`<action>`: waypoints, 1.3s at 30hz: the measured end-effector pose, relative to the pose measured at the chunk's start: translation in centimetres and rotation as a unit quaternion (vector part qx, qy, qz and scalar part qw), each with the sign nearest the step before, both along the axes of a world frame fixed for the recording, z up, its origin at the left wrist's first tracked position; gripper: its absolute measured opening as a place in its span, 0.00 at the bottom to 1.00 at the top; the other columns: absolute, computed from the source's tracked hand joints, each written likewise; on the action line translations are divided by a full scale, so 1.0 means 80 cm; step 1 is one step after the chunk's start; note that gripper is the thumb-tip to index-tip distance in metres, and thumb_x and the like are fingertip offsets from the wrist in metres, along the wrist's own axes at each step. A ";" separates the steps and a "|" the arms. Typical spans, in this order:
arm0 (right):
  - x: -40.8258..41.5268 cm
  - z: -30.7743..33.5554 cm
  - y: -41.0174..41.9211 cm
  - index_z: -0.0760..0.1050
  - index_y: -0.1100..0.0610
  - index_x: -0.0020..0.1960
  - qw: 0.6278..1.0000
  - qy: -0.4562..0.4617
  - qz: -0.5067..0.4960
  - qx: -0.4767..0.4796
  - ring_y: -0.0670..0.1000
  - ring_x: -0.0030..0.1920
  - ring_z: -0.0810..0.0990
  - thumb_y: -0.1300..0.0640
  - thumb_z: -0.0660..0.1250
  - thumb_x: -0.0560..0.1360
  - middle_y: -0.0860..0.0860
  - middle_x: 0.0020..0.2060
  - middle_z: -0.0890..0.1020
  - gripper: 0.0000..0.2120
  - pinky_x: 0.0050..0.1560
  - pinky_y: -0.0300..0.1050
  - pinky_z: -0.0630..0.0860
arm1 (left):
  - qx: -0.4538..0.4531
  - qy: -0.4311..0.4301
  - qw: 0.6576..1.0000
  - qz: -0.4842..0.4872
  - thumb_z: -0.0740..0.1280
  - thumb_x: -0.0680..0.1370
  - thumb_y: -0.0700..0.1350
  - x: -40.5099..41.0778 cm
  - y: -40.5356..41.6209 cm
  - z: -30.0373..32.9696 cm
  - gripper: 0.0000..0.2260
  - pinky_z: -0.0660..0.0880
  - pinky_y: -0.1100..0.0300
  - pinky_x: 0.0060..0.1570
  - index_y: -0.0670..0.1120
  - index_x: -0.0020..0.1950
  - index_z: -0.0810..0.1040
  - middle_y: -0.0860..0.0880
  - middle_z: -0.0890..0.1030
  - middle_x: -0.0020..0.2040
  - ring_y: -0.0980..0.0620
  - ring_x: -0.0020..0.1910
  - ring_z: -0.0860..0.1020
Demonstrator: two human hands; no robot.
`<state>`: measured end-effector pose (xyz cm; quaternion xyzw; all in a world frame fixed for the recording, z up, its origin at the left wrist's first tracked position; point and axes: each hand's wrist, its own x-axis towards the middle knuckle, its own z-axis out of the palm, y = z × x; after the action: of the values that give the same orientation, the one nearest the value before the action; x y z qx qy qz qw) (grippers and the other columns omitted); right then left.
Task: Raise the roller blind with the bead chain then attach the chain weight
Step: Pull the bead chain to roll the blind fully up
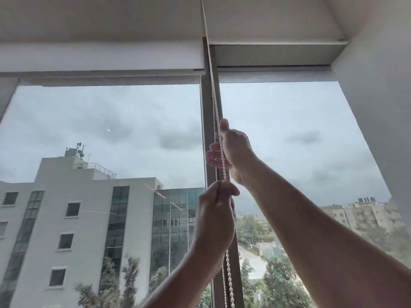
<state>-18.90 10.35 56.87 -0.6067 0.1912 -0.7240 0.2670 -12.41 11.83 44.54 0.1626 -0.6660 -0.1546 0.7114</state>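
Note:
A white bead chain [214, 112] hangs in two strands down the grey window mullion [205, 121] at the middle of the view. My right hand [233, 152] is closed around the chain higher up, thumb pointing upward. Just below it, my left hand [216, 210] is closed on the same chain, which comes out under the fist and runs down to the frame's bottom edge. The right roller blind [278, 55] is rolled high, its bottom bar near the top of the pane. The left roller blind [100, 57] is up as well. No chain weight is in view.
Two large glass panes sit either side of the mullion, with buildings and trees outside. A white wall reveal [375, 96] slants down the right side. A white soffit [111, 16] spans the top.

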 end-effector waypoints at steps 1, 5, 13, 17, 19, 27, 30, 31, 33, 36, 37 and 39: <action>0.009 0.006 0.001 0.72 0.59 0.51 1.000 -0.008 0.012 0.013 0.48 0.21 0.72 0.43 0.55 0.82 0.52 0.31 0.72 0.19 0.22 0.41 0.75 | 0.004 -0.001 1.000 -0.004 0.57 0.84 0.43 0.000 -0.001 -0.006 0.19 0.57 0.61 0.22 0.50 0.35 0.77 0.49 0.65 0.25 0.56 0.20 0.60; 0.031 0.013 -0.004 0.70 0.53 0.38 0.999 -0.030 -0.040 -0.013 0.48 0.18 0.61 0.57 0.52 0.79 0.45 0.26 0.68 0.14 0.21 0.34 0.57 | 0.003 0.008 1.000 -0.004 0.56 0.84 0.41 0.006 -0.007 -0.009 0.17 0.56 0.60 0.24 0.45 0.37 0.76 0.49 0.65 0.24 0.56 0.21 0.60; 0.029 0.008 -0.006 0.68 0.50 0.31 0.975 -0.049 -0.171 -0.130 0.54 0.29 0.69 0.52 0.51 0.80 0.45 0.27 0.72 0.19 0.34 0.49 0.68 | -0.049 -0.078 0.996 0.004 0.59 0.80 0.45 0.053 -0.020 0.018 0.15 0.66 0.62 0.27 0.42 0.40 0.80 0.49 0.73 0.25 0.54 0.25 0.69; 0.023 0.003 -0.004 0.67 0.51 0.31 0.966 -0.036 -0.201 -0.158 0.50 0.27 0.67 0.50 0.51 0.82 0.45 0.26 0.69 0.21 0.31 0.42 0.64 | -0.033 -0.053 0.996 0.066 0.56 0.84 0.50 0.078 -0.037 0.044 0.20 0.73 0.57 0.40 0.42 0.43 0.82 0.44 0.82 0.40 0.47 0.40 0.78; 0.024 -0.010 -0.005 0.67 0.52 0.31 0.959 -0.019 -0.212 -0.188 0.49 0.28 0.68 0.52 0.51 0.83 0.45 0.26 0.70 0.21 0.31 0.43 0.62 | -0.021 -0.036 0.994 0.098 0.55 0.85 0.48 0.081 -0.039 0.060 0.19 0.74 0.54 0.43 0.43 0.44 0.81 0.40 0.82 0.43 0.45 0.43 0.78; 0.032 -0.091 -0.030 0.66 0.50 0.32 0.956 -0.007 -0.196 -0.219 0.42 0.25 0.68 0.57 0.53 0.82 0.39 0.23 0.72 0.20 0.28 0.36 0.63 | -0.007 -0.050 0.994 0.101 0.56 0.84 0.49 0.050 -0.005 0.142 0.17 0.78 0.51 0.44 0.38 0.56 0.78 0.37 0.81 0.48 0.41 0.46 0.80; 0.027 -0.112 -0.040 0.67 0.52 0.34 0.960 -0.006 -0.181 -0.211 0.49 0.27 0.65 0.49 0.51 0.81 0.44 0.23 0.68 0.18 0.30 0.48 0.63 | 0.036 -0.040 0.998 0.033 0.54 0.85 0.49 0.030 0.003 0.166 0.17 0.80 0.58 0.35 0.39 0.55 0.77 0.42 0.81 0.42 0.47 0.39 0.81; 0.026 -0.117 -0.043 0.67 0.53 0.34 0.963 -0.002 -0.168 -0.209 0.52 0.28 0.65 0.48 0.51 0.80 0.44 0.23 0.67 0.18 0.30 0.50 0.63 | 0.054 -0.031 0.998 0.002 0.54 0.85 0.49 0.022 0.003 0.171 0.17 0.79 0.60 0.30 0.40 0.52 0.77 0.45 0.80 0.37 0.49 0.33 0.80; 0.023 -0.121 -0.044 0.66 0.53 0.34 0.968 0.017 -0.144 -0.202 0.51 0.28 0.63 0.48 0.51 0.81 0.44 0.23 0.65 0.18 0.31 0.52 0.63 | 0.082 0.017 0.995 -0.045 0.55 0.85 0.46 0.003 0.000 0.178 0.15 0.69 0.65 0.22 0.42 0.44 0.76 0.49 0.73 0.27 0.54 0.22 0.72; 0.015 -0.117 -0.039 0.67 0.52 0.33 0.978 0.060 -0.095 -0.175 0.51 0.25 0.61 0.56 0.53 0.83 0.47 0.22 0.65 0.20 0.28 0.49 0.60 | 0.070 0.088 0.994 -0.008 0.56 0.81 0.40 -0.018 -0.011 0.181 0.15 0.59 0.65 0.23 0.46 0.35 0.74 0.51 0.69 0.28 0.54 0.22 0.64; 0.009 -0.115 -0.037 0.69 0.51 0.32 0.984 0.067 -0.064 -0.152 0.50 0.24 0.61 0.58 0.53 0.83 0.48 0.22 0.65 0.21 0.26 0.47 0.59 | 0.051 0.090 0.994 0.027 0.56 0.80 0.42 -0.021 -0.013 0.179 0.16 0.61 0.62 0.27 0.47 0.34 0.74 0.52 0.70 0.29 0.52 0.25 0.65; -0.006 -0.111 -0.033 0.72 0.49 0.31 0.992 0.085 0.011 -0.096 0.48 0.22 0.64 0.56 0.54 0.84 0.47 0.24 0.66 0.24 0.24 0.41 0.61 | 0.016 0.087 0.992 0.085 0.56 0.80 0.44 -0.022 -0.013 0.175 0.16 0.66 0.58 0.34 0.49 0.33 0.74 0.53 0.72 0.31 0.50 0.30 0.69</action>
<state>-19.41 7.74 47.97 -0.6907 0.1364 -0.6820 0.1981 -14.20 10.83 58.52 0.2156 -0.5829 -0.1175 0.7746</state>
